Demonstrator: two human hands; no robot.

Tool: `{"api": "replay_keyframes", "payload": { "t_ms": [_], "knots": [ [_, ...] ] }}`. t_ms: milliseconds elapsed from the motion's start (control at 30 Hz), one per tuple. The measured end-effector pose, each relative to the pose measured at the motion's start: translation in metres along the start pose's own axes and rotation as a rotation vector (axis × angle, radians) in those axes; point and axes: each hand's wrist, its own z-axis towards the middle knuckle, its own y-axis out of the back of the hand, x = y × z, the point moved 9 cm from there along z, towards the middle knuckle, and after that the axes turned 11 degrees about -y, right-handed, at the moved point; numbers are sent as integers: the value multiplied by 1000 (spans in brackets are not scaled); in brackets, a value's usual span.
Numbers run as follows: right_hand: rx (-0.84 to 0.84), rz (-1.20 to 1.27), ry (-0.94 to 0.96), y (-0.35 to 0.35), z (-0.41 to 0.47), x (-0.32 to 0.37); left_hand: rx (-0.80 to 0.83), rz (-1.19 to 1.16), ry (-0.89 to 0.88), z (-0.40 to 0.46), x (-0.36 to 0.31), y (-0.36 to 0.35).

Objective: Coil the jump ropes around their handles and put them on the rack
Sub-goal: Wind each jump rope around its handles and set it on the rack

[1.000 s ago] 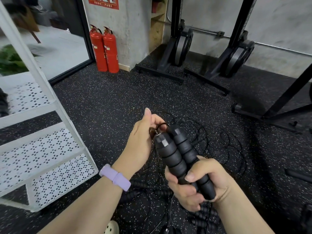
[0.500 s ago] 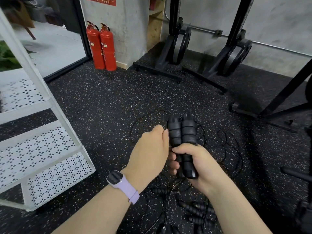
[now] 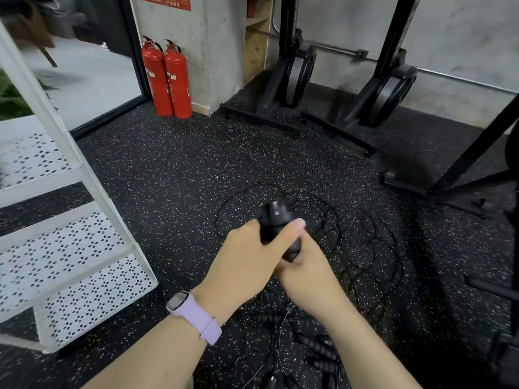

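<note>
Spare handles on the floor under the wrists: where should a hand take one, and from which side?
Judging by pose, take a spare handle mid-shaft from above: it lies flat on the floor, ribbed, cords crossing its ends.

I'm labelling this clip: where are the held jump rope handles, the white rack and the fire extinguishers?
jump rope handles (image 3: 273, 217): head view, top ends above the hands.
white rack (image 3: 84, 293): head view, perforated lower shelf.
fire extinguishers (image 3: 176, 80): head view, right cylinder's red body.

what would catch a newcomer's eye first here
Both hands, left and right, grip a pair of black handles mid-frame, over tangled ropes on the floor. Two red extinguishers stand at the back wall; a white rack fills the left.
</note>
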Motion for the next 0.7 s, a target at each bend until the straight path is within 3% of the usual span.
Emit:
{"api": "replay_keyframes", "payload": {
  "t_ms": [67,133,367,533,700],
  "knots": [
    [-34,-153,37,-4,-4,2,-44,-32,87,0,8,1],
    [52,-153,53,-9,-8,4,-69,-70,120,0,10,2],
    [422,191,26,-10,-21,17,-6,-306,19,0,-8,-5],
    [631,420,-64,-10,-32,19,21,-552,91,-4,-8,-16],
    [647,575,-80,-10,-35,16,33,-553,88,-2,-2,-17]
  ]
}}
